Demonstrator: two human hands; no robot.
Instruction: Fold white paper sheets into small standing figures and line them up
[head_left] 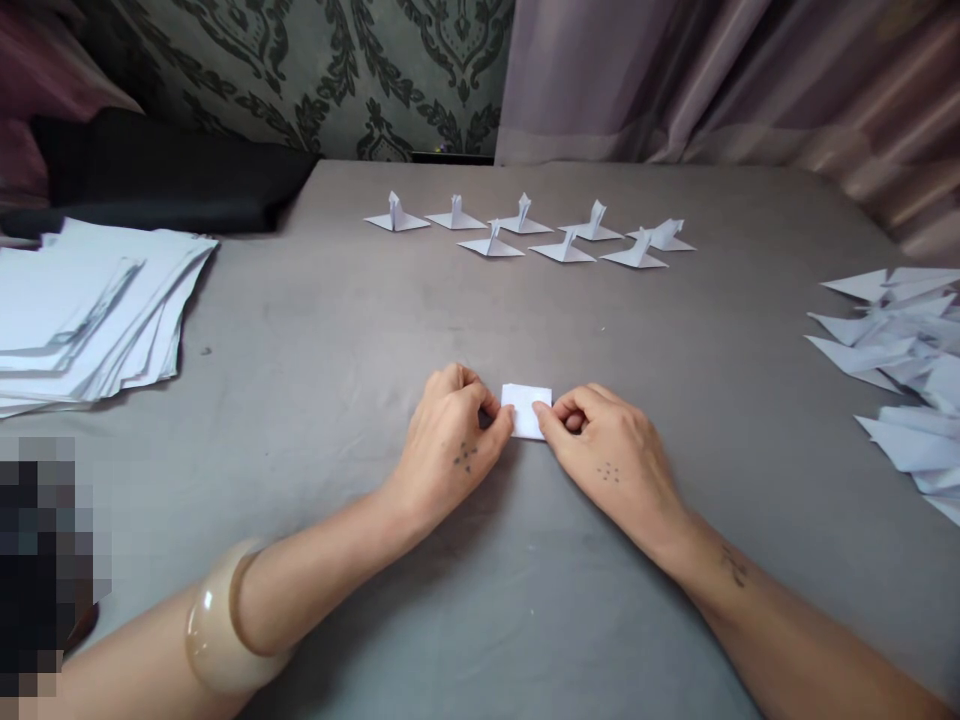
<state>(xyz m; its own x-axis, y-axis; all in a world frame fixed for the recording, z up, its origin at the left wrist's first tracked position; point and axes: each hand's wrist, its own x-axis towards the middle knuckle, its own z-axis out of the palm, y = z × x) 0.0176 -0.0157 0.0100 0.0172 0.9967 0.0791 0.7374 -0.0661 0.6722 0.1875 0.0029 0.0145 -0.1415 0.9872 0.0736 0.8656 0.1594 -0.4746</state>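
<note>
White paper (529, 396), folded small but seemingly unfinished, sits pinched between the left hand (454, 430) and right hand (611, 445), with eight figures (524, 223) apparently done beyond them, folded pieces (907, 360) heaped to their right and sheets (112, 290), seemingly unworked, to their left.

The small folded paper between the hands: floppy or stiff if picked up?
Probably fairly stiff: the folded paper, pinched by the left hand and right hand, shows as a flat rectangle without visible sag. It's likely very light, being small and paper.
</note>
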